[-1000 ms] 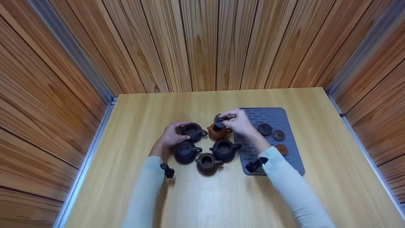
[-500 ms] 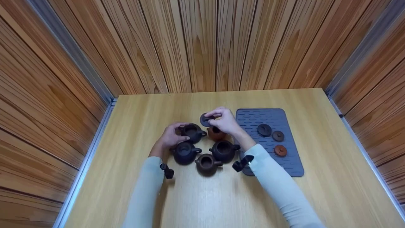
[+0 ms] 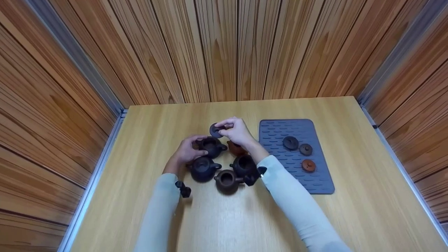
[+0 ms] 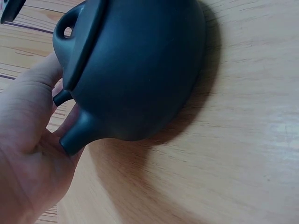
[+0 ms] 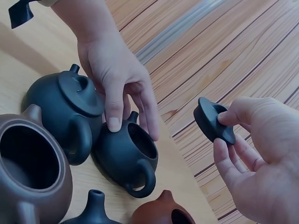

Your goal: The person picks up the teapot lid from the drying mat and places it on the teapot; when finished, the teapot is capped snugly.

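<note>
My right hand [image 3: 239, 133] pinches a dark round teapot lid [image 5: 205, 122] between thumb and fingers, tilted in the air. The lid hangs just above and behind an open dark teapot [image 3: 212, 151]. Around the spout side of that teapot my left hand [image 3: 185, 151] rests its grip, thumb [image 5: 114, 105] on the near side and fingers on the far side. Close in front stands a dark teapot with its lid on [image 4: 140, 70], which hides most of the held pot in the left wrist view.
A reddish-brown open teapot [image 3: 235, 149] stands partly under my right hand. Nearer are an open black teapot [image 3: 241, 163] and a brown open one [image 3: 226, 188]. On a grey mat [image 3: 320, 183] at right lie two dark lids [image 3: 290, 143] and a reddish lid [image 3: 308, 165].
My right hand has carried the dark lid leftward, from above the reddish teapot to over the back of the dark open teapot. The left hand stays on that teapot.
</note>
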`<move>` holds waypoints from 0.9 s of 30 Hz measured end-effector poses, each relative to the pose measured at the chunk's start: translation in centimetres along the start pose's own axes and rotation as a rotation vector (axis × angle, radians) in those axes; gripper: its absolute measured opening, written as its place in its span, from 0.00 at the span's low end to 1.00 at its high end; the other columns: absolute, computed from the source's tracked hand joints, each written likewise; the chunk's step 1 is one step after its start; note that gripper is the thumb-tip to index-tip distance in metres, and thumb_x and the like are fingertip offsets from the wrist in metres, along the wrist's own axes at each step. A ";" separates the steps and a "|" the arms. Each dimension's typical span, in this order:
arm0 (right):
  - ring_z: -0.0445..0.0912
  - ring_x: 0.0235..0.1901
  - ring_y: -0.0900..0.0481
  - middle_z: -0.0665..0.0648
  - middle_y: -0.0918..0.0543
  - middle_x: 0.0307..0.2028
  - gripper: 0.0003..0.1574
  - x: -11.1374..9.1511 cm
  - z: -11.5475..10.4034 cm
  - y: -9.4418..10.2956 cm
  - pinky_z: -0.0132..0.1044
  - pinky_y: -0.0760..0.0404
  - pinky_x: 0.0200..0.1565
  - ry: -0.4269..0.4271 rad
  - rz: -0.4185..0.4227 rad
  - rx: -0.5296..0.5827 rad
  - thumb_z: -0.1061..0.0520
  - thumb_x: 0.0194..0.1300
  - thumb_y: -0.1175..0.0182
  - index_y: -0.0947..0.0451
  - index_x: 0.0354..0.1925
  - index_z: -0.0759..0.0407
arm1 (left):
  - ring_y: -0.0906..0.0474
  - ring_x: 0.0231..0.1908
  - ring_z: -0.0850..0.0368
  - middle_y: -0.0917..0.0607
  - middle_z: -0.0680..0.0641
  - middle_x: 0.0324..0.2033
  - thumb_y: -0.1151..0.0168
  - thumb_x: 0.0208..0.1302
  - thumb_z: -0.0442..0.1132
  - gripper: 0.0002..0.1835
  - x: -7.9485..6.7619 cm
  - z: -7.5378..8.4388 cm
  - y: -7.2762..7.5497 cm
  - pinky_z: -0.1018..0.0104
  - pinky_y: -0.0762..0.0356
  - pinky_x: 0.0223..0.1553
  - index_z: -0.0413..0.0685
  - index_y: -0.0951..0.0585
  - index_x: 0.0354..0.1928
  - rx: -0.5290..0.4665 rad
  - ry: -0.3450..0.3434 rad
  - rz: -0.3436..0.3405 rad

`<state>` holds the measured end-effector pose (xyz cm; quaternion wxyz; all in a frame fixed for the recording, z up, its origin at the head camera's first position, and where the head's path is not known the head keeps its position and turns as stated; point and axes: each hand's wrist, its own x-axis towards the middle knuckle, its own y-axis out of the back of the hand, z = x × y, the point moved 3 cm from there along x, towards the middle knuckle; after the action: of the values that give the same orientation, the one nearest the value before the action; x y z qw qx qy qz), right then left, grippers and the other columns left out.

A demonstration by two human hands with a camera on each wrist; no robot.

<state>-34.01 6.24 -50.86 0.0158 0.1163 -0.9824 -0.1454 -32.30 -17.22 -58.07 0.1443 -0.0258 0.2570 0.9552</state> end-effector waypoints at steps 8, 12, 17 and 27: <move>0.46 0.50 0.17 0.66 0.11 0.61 0.16 0.7 0.8 -1.2 0.27 0.20 0.43 -0.064 -0.004 0.069 0.69 0.70 0.30 0.06 0.54 0.63 | 0.29 0.80 0.38 0.20 0.38 0.75 0.22 0.71 0.32 0.33 -0.1 0.0 0.2 0.39 0.37 0.87 0.51 0.18 0.76 0.002 0.015 -0.001; 0.47 0.52 0.18 0.66 0.12 0.62 0.16 0.8 1.4 -1.9 0.29 0.21 0.47 -0.083 -0.007 0.065 0.69 0.69 0.30 0.06 0.54 0.63 | 0.25 0.77 0.37 0.18 0.36 0.73 0.22 0.70 0.31 0.32 0.1 0.0 0.1 0.40 0.33 0.85 0.47 0.18 0.76 0.032 -0.001 0.016; 0.49 0.57 0.18 0.67 0.14 0.63 0.17 1.0 1.9 -2.8 0.33 0.20 0.58 -0.075 -0.010 0.043 0.68 0.68 0.29 0.06 0.54 0.63 | 0.26 0.79 0.37 0.18 0.37 0.74 0.18 0.68 0.35 0.34 1.7 -2.5 0.0 0.40 0.33 0.85 0.47 0.17 0.75 0.035 0.014 0.026; 0.56 0.62 0.13 0.67 0.09 0.62 0.17 0.6 3.1 -3.9 0.42 0.16 0.67 -0.055 -0.018 0.017 0.69 0.69 0.29 0.06 0.54 0.63 | 0.30 0.82 0.35 0.22 0.36 0.78 0.20 0.70 0.36 0.35 0.7 -0.7 0.2 0.38 0.36 0.87 0.45 0.20 0.77 0.040 0.063 -0.004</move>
<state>-33.92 3.34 -55.00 -0.0134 0.1213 -0.9826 -0.1402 -33.05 -17.50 -58.64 0.1386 -0.0537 0.2807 0.9482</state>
